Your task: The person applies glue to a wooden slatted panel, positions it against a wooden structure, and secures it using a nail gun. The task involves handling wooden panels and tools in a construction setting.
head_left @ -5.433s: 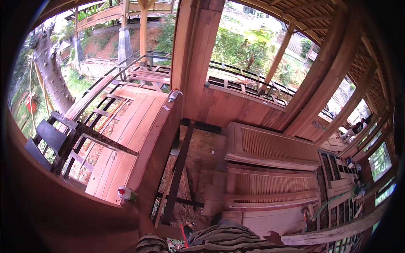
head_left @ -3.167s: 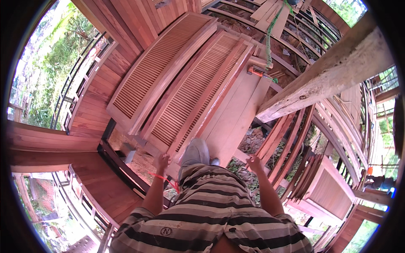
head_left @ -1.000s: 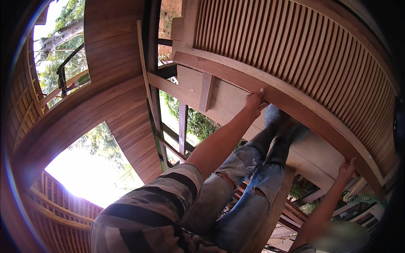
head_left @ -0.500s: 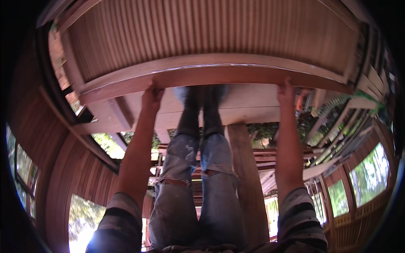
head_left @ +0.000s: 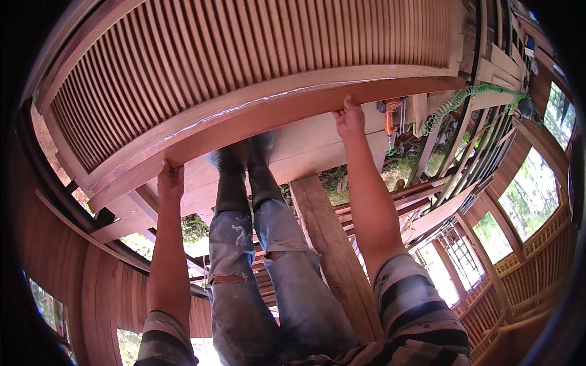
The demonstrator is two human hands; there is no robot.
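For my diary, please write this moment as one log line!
left hand: holding board; right hand: holding board; slatted panel: alongside board

The view came from the left of two wide fisheye cameras worn side by side on your head. It faced downward, along your jeans (head_left: 250, 287) toward your boots (head_left: 233, 186), upright and unmirrored. Your forearms (head_left: 170, 250) rose from the lower part of the frame, with your left hand (head_left: 171, 181) and right hand (head_left: 350, 118) near the lens. The slatted panel (head_left: 262, 39) spanned the upper part, cut by the top edge. Straight lines bowed toward the dark rim, and the wide field took in roof framing (head_left: 531, 299) at lower right.
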